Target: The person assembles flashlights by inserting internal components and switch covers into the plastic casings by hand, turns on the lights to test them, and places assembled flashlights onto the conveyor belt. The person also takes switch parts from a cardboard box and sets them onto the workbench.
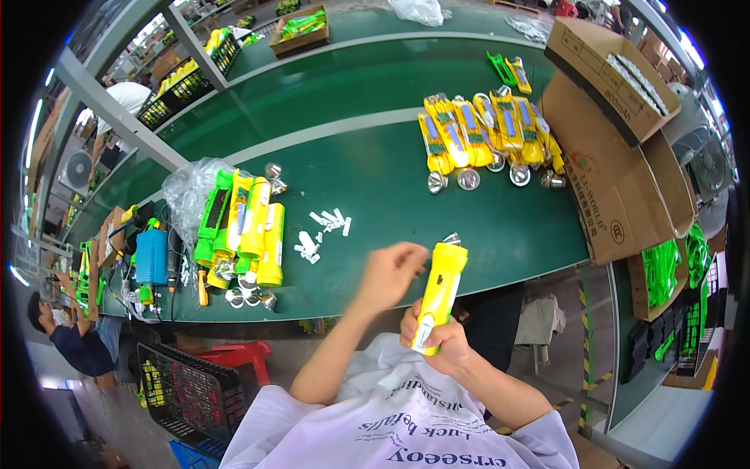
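My right hand is wrapped round the lower body of a yellow flashlight, which stands tilted above the table's front edge. A shiny reflector pokes out at the flashlight's top end. Just left of the flashlight is my left hand, its fingers bent and blurred, so their grip does not show. Further left on the table lie small white plastic pieces. Beyond them, yellow flashlight bodies and green parts are heaped with loose reflectors.
Several yellow flashlight assemblies lie in rows at the far right of the green table. A large cardboard box stands beside them. At the left are a blue device and clear plastic wrap. A black crate stands below the edge.
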